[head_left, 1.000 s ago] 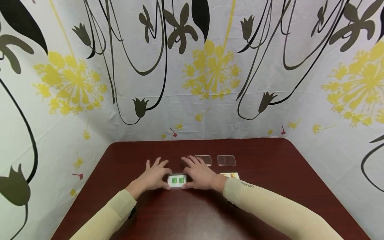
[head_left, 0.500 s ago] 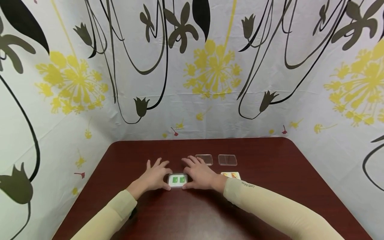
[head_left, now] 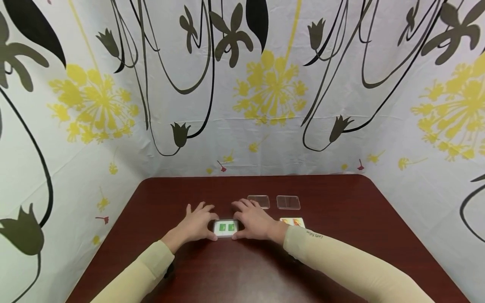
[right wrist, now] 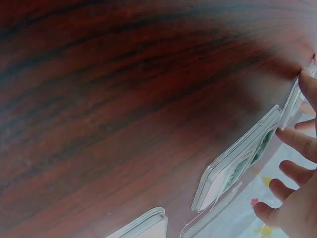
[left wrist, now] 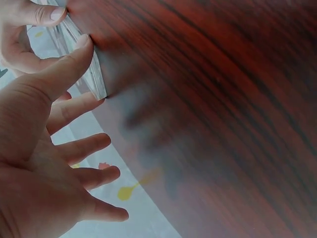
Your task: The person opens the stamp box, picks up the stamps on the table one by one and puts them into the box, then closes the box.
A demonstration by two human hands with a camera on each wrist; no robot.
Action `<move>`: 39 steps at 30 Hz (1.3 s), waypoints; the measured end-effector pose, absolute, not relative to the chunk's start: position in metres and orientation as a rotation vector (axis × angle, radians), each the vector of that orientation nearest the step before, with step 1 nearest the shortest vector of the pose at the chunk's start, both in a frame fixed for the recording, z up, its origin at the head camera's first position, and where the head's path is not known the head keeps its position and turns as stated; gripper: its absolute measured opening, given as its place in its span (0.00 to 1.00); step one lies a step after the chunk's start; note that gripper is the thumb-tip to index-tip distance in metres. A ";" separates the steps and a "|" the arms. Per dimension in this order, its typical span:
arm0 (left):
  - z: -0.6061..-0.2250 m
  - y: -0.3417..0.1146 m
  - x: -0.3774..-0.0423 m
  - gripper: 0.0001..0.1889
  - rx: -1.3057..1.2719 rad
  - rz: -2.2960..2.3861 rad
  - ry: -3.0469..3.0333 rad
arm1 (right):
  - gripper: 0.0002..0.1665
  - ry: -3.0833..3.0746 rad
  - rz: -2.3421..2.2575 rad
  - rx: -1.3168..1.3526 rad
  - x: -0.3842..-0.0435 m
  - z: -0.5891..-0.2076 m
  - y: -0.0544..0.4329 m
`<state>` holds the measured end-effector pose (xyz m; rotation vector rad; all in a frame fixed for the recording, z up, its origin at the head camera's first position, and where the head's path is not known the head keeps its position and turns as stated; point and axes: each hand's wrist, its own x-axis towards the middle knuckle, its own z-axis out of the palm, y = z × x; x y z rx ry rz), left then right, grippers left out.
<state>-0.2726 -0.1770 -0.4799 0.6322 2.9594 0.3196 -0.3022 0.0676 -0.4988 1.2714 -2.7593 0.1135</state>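
Between my two hands a flat clear card case (head_left: 225, 228) with green pictures on a white card lies on the table. My left hand (head_left: 195, 224) pinches its left end, with the thumb (left wrist: 74, 62) on the near edge and the forefinger (left wrist: 77, 110) by the far corner. My right hand (head_left: 253, 219) holds the right end in the same way, its other fingers spread. In the right wrist view, a second card case (right wrist: 233, 166) with green pictures lies beside that hand; the right hand and forearm hide it in the head view.
Two clear plastic lids, a left one (head_left: 261, 204) partly behind the right hand and a right one (head_left: 288, 202), lie toward the back. A card stack (head_left: 292, 221) with orange pictures sits partly behind the right forearm. A patterned cloth (head_left: 265, 147) hangs behind the table (head_left: 322, 185).
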 end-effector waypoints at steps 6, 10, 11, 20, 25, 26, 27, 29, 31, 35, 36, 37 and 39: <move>-0.479 -0.174 -0.273 0.28 0.604 0.378 2.955 | 0.33 -2.793 0.167 1.251 -0.303 -0.498 0.068; -0.481 -0.172 -0.272 0.28 0.589 0.393 2.955 | 0.32 -2.806 0.174 1.248 -0.302 -0.497 0.067; -0.481 -0.172 -0.272 0.28 0.588 0.398 2.954 | 0.31 -2.810 0.175 1.246 -0.302 -0.497 0.067; -0.484 -0.171 -0.270 0.28 0.560 0.391 2.960 | 0.30 -2.814 0.185 1.254 -0.299 -0.497 0.065; -0.483 -0.170 -0.268 0.28 0.532 0.393 2.964 | 0.30 -2.824 0.185 1.248 -0.297 -0.498 0.064; -0.483 -0.170 -0.267 0.28 0.528 0.391 2.966 | 0.31 -2.824 0.192 1.246 -0.297 -0.498 0.064; -0.483 -0.170 -0.266 0.29 0.525 0.387 2.968 | 0.31 -2.822 0.199 1.246 -0.297 -0.499 0.063; -0.482 -0.170 -0.265 0.29 0.521 0.373 2.972 | 0.32 -2.820 0.214 1.245 -0.296 -0.500 0.063; -0.481 -0.170 -0.265 0.29 0.521 0.360 2.976 | 0.33 -2.818 0.226 1.247 -0.295 -0.500 0.064; -0.479 -0.170 -0.265 0.29 0.532 0.371 2.970 | 0.34 -2.812 0.212 1.236 -0.296 -0.501 0.065; -0.478 -0.170 -0.266 0.29 0.535 0.376 2.968 | 0.35 -2.810 0.209 1.234 -0.297 -0.501 0.065; -0.477 -0.170 -0.266 0.29 0.537 0.381 2.966 | 0.35 -2.805 0.204 1.235 -0.297 -0.501 0.065; -0.476 -0.170 -0.266 0.29 0.541 0.378 2.965 | 0.35 -2.798 0.195 1.241 -0.298 -0.500 0.065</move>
